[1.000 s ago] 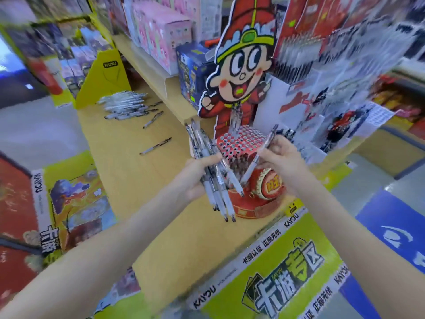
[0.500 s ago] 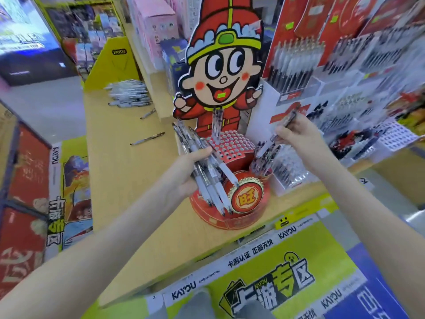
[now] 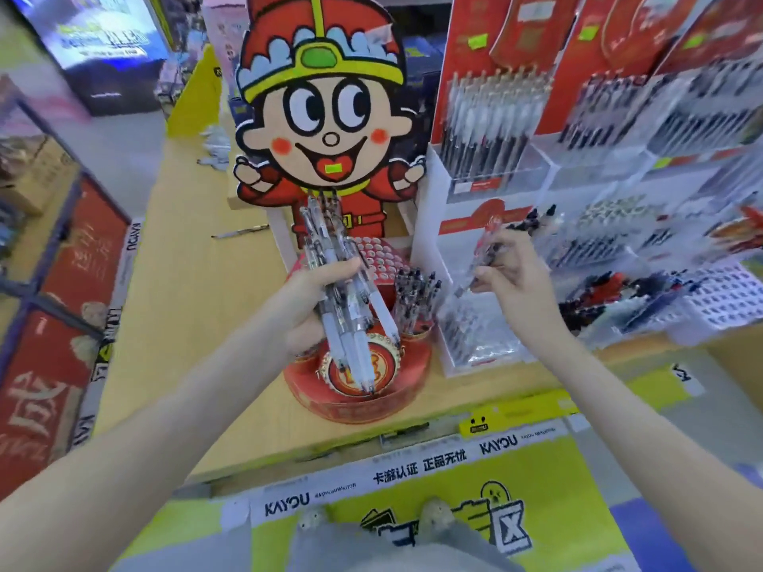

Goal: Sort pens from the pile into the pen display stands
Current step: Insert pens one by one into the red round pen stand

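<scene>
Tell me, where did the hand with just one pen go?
The right-hand grip carried its single pen away from above the red round stand, rightward to the white tiered stand. Nothing was let go. The left-hand grip holds the pen bundle over the red round stand, as before.

The pen pile [image 3: 214, 143] sits mostly hidden behind the cartoon cutout [image 3: 322, 117].

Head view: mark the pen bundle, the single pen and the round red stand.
pen bundle [image 3: 355, 344], head view, lower white barrels.
single pen [image 3: 483, 249], head view, upper barrel.
round red stand [image 3: 363, 406], head view, front wall.
</scene>
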